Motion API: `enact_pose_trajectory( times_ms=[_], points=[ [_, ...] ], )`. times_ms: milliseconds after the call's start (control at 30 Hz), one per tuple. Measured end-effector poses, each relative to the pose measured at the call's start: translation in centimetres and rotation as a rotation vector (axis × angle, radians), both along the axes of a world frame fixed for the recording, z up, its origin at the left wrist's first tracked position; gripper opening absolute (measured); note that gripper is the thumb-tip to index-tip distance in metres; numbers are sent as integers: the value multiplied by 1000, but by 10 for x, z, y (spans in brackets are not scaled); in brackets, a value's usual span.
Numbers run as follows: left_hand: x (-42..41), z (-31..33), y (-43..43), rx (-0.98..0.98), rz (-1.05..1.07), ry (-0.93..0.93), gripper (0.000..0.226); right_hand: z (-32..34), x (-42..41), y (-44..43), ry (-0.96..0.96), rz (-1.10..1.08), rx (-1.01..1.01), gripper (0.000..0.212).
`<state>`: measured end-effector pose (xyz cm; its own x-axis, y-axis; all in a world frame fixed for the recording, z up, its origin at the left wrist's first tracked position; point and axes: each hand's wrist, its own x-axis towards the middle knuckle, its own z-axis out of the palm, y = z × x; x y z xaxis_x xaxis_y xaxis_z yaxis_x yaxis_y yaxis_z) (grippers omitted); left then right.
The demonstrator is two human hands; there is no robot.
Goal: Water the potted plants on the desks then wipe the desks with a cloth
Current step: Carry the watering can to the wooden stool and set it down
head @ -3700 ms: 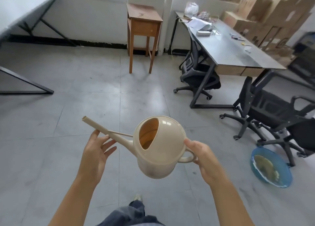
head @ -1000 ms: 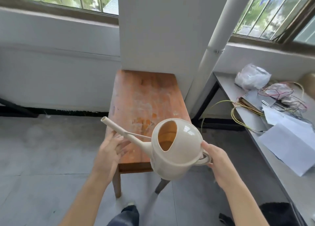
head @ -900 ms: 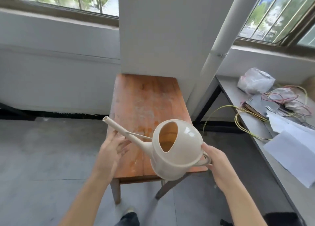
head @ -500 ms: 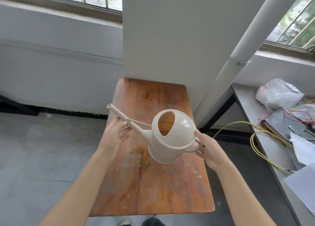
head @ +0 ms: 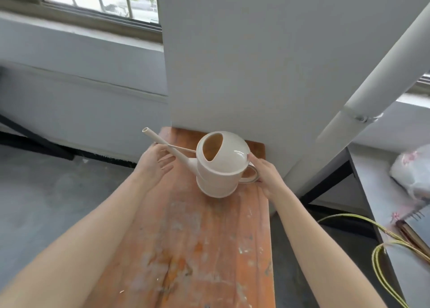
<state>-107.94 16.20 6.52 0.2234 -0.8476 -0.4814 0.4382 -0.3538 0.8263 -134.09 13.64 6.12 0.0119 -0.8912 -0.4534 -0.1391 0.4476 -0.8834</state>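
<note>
The watering can (head: pixel 221 168) blocks the far end of the wooden table (head: pixel 197 249), and the wall column (head: pixel 256 63) closes off the space just behind it. The left hand (head: pixel 154 162) under the spout and the right hand (head: pixel 267 176) at the handle fill both its sides. There is open room above the near tabletop and over the floor (head: pixel 46 203) to the left. On the right, a slanted pipe (head: pixel 363 103), a desk (head: pixel 377 191), a plastic bag (head: pixel 411 175) and yellow cables (head: pixel 381 249) crowd the gap.
</note>
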Motion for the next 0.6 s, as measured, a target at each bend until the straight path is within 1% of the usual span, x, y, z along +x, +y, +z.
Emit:
enact_pose_trajectory(
  times_ms=[33,133,167,267,300,400,500,533,600],
  points=[
    [1,-1,-9,4,14,7,11,0,2,-10,-4,5,-3,50],
    [3,-8,-32,8,57,35,11,-4,7,-39,-35,27,-21,34],
    [4,-11,-39,12,68,43,12,-8,8,-47,-38,27,-22,36],
    [5,-20,-51,23,93,64,13,-17,11,-65,-46,36,-30,60],
    [5,-22,-54,25,98,66,13,-21,11,-70,-47,44,-36,64],
    [7,-29,-60,23,103,64,10,-30,12,-81,-53,46,-32,58],
    [8,-32,-62,7,64,23,13,-39,13,-87,-57,7,-22,63],
    [8,-32,-62,5,54,11,14,-41,13,-87,-58,0,-21,57],
    [9,-32,-61,5,40,4,16,-45,14,-90,-52,-17,-34,39]
  ],
)
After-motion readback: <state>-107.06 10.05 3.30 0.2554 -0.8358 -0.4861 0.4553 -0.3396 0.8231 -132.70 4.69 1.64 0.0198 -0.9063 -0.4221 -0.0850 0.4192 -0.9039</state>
